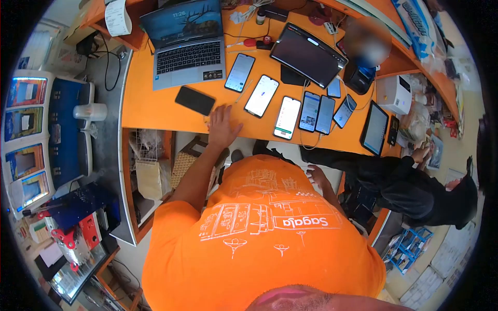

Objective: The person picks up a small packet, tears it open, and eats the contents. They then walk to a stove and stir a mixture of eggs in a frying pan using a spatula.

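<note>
My left hand [223, 127] rests palm down on the front edge of the orange desk [140, 111], fingers spread, holding nothing. Just above its fingertips lies a black phone [195, 100] with a dark screen. To its right are a phone with a lit white screen [262, 96] and a phone with a pale blue screen [239, 72]. My right hand [319, 177] hangs low beside my body, below the desk edge, partly hidden by my shirt. Its fingers look loosely extended, with nothing visible in them. Nearest on the desk above it is a phone with a white and green screen [287, 117].
An open laptop [189, 57] stands at the back left. A large tablet [308, 54] leans at the back, with more phones [324, 114] and cables before it. Another tablet [374, 128] and a white printer [394, 95] are at right. A person in black [410, 192] sits at the right.
</note>
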### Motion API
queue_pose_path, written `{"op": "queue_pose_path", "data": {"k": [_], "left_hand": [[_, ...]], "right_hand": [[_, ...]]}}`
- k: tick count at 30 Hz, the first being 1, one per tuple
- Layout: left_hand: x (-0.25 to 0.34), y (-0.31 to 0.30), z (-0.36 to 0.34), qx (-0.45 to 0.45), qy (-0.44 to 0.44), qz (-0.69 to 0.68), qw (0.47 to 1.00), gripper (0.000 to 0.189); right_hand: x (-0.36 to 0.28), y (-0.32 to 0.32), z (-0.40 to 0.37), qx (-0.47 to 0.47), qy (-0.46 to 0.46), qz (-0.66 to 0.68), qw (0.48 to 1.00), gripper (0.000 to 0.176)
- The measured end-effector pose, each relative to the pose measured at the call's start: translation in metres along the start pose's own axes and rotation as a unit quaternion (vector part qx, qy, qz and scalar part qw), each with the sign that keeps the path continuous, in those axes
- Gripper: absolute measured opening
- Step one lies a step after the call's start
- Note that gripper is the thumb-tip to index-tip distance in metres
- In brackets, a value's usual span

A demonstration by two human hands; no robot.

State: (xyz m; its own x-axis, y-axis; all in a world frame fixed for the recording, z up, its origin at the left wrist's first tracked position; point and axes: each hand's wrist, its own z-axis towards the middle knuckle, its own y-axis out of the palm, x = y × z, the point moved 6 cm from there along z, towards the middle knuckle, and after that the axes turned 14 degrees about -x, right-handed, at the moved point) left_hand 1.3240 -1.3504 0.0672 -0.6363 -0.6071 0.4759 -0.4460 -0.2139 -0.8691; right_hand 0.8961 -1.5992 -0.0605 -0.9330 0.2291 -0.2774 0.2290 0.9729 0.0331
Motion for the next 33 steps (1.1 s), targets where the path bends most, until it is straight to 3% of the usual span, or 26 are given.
{"op": "queue_pose_path", "data": {"k": [7, 13, 14, 17, 20, 26, 29, 33], "left_hand": [[0.002, -0.001, -0.004, -0.026, 0.006, 0.027, 0.999, 0.071], [0.007, 0.003, 0.0, -0.035, 0.037, -0.024, 0.998, 0.069], [0.007, 0.003, -0.001, -0.024, 0.061, -0.041, 0.997, 0.069], [0.001, -0.005, -0.009, 0.014, 0.054, -0.055, 0.997, 0.064], [-0.007, -0.015, -0.018, 0.05, 0.072, -0.091, 0.992, 0.06], [-0.001, -0.028, -0.051, 0.031, 0.1, -0.137, 0.985, 0.055], [-0.006, -0.021, -0.066, 0.02, 0.055, -0.239, 0.969, 0.053], [0.001, -0.017, -0.093, 0.051, 0.081, -0.161, 0.982, 0.053]], "right_hand": [[0.037, 0.012, 0.009, -0.011, 0.006, -0.001, 1.0, 0.054], [0.044, 0.011, 0.016, -0.014, -0.036, 0.07, 0.997, 0.05], [0.048, 0.011, 0.022, -0.056, -0.041, 0.125, 0.99, 0.048], [0.056, 0.014, 0.035, 0.004, -0.08, 0.097, 0.992, 0.042], [0.037, 0.024, 0.02, 0.028, -0.045, 0.057, 0.997, 0.048], [0.036, 0.034, 0.019, 0.039, -0.033, 0.008, 0.999, 0.05], [0.038, 0.039, 0.019, 0.033, -0.033, -0.007, 0.999, 0.051], [0.04, 0.043, 0.02, 0.028, -0.025, -0.019, 0.999, 0.051]]}}
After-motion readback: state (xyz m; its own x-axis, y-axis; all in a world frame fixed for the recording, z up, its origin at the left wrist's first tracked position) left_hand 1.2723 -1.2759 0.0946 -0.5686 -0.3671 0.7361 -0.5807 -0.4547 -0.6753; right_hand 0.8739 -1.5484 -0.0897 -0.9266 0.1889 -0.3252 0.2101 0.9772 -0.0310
